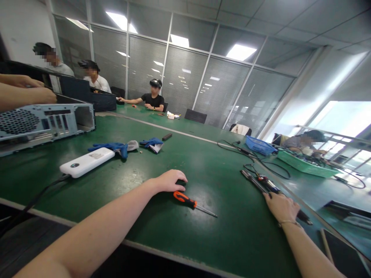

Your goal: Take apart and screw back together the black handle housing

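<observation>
My left hand (171, 180) rests on the green tabletop, thumb and fingers curved but apart, holding nothing. Just in front of its thumb lies a screwdriver (185, 199) with an orange and black handle; its metal shaft points to the right. Off to the right, my right hand (281, 208) reaches over two tools lying side by side. Its fingers bend down around the near end of a long thin dark tool (252, 180). Under the palm passes a thicker black tool (271, 186) with a red part near its far end. The fingertips are partly hidden.
A white power bank-like box (87, 162) with a cable lies left, near blue gloves (123, 148). A co-worker's hands are at an open computer case (66, 117). Blue basket (261, 146), green basket (307, 164) and black cables (278, 166) occupy the right. Several people sit around.
</observation>
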Demonstrator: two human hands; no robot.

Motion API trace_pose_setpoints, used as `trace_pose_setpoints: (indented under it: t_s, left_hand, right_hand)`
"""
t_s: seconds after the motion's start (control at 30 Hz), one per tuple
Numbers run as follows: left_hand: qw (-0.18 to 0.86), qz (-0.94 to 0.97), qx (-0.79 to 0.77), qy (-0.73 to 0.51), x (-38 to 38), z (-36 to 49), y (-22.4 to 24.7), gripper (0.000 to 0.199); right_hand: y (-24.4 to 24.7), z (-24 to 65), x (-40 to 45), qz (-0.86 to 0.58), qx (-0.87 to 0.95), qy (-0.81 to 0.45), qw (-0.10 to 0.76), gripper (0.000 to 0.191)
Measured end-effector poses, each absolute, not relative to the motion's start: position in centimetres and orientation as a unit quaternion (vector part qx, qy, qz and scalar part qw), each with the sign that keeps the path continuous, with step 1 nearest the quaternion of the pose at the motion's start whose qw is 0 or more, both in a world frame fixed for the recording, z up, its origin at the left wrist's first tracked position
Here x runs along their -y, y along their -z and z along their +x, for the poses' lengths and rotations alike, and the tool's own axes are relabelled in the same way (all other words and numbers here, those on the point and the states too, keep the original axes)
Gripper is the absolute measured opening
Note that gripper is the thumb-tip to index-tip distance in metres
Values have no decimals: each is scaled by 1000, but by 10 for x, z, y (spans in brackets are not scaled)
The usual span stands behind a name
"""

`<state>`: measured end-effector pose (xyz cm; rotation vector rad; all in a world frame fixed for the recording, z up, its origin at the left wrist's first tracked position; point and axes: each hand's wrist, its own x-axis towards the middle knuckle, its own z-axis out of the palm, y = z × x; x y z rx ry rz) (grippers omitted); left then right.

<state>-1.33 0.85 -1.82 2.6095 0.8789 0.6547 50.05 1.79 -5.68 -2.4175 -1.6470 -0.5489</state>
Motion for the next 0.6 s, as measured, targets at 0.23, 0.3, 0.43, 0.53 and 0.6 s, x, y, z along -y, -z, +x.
trace_pose_setpoints:
  t_s: [0.23, 0.3, 0.43, 0.53, 0.6]
  left_hand:
    - [146, 896, -345, -239, -8, -12, 19, 51]
    - [133, 889, -352, -263, -7, -12, 18, 61]
    - [108, 881, -355, -293, -8, -15, 16, 72]
    - [109, 891, -339, -281, -8, -17, 15, 72]
    - [126, 901, -327, -256, -7, -18, 14, 63]
  right_hand:
    - [52, 439, -18, -695, 689, 149, 145, 46]
    - [53, 410, -19, -643, 737, 125, 166, 45]
    - [51, 350, -8, -543, 815, 71, 191, 42]
    - [42, 316, 12, -478, 852, 8, 214, 39]
    - [34, 302, 24, -442, 867, -43, 223, 38]
